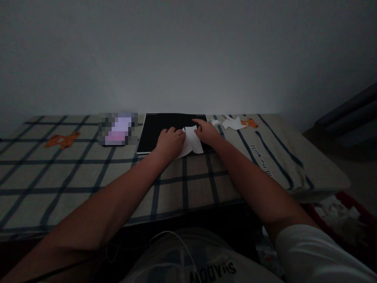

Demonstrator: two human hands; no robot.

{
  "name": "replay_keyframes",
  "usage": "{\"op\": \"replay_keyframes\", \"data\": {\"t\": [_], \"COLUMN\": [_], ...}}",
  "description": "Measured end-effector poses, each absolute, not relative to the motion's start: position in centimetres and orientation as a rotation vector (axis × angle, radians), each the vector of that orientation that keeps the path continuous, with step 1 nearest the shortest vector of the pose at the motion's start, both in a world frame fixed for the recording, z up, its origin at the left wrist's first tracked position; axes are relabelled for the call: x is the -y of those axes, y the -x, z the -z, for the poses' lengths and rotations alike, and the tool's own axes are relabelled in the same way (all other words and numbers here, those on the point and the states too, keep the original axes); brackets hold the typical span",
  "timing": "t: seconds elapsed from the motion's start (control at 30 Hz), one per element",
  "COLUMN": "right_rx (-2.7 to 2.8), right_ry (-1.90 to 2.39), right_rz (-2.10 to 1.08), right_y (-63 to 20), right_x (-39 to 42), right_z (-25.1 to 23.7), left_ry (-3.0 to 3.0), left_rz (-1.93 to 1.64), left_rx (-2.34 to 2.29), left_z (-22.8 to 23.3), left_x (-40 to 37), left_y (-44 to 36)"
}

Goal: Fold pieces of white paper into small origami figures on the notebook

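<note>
A black pad (154,131) lies on the checked cloth near the wall. On its right part rests a white piece of paper (193,142) with curved edges. My left hand (170,142) is curled, knuckles up, pressing on the paper's left side. My right hand (207,131) lies on the paper's right side, fingers bent and index finger stretched toward the pad's top edge. Both hands touch the paper; neither lifts it.
The checked cloth with orange bear prints (61,140) covers the surface (88,177). White paper scraps (232,124) lie right of the pad. A blurred pinkish object (118,129) sits left of it. The wall stands just behind.
</note>
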State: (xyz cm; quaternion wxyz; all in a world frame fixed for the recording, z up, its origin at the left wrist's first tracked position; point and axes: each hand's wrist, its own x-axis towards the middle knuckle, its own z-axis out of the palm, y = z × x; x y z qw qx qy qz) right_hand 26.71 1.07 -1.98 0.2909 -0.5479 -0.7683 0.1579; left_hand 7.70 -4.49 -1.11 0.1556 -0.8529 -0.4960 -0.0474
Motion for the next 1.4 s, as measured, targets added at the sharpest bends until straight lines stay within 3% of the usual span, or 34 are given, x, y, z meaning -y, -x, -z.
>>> {"op": "replay_keyframes", "data": {"t": [0.87,1.4], "right_rx": [1.97,2.073], "right_ry": [1.461,1.427], "right_rz": [-0.594,-0.503], "right_y": [-27.2,-26.9], "right_x": [-0.6,-0.4], "right_z": [1.5,1.6], "left_ry": [2.438,2.47], "left_rz": [0.17,0.037], "left_rx": [1.469,1.396], "left_z": [0.7,0.2], "left_x": [4.8,4.5], "left_y": [-7.3,-7.6]}}
